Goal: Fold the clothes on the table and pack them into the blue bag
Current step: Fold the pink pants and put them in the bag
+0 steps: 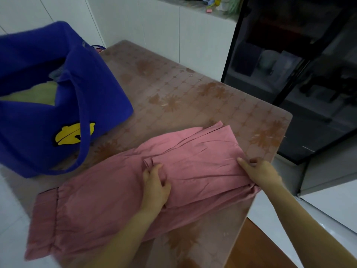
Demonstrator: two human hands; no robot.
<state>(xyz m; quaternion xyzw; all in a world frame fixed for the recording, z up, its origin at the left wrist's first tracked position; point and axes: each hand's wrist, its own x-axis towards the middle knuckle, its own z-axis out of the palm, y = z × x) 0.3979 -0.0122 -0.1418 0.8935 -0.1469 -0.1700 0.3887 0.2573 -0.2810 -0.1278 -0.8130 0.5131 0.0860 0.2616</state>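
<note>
A pair of soft pink cloth trousers with a gathered elastic waistband (146,182) lies across the near part of the table covered in a brownish plastic cloth printed with flowers and stars (173,89). The waistband sits at the near left corner and the legs are doubled over toward the right edge, so that several layers stack up there. The person's left hand (155,184) sits in the middle of the garment, fingers bent and closed on the end of a folded layer, with the thumb lying on the cloth beside it. The right hand (260,171) is at the table's right edge, where it pinches the stacked layers, thumb flat on top and the other fingers curled under the fold. To the left, well apart from both hands, stands the roomy blue felt bag with a yellow patch on its side (29,132); its mouth gapes open and one handle droops onto the table just beside the trousers. Inside it I can see a pale yellow-green folded cloth (34,93) and a scrap of something grey behind that. A tall dark glass-fronted cabinet (299,74) stands past the table's right side, and plain white cupboards (173,35) run along the far wall.
</note>
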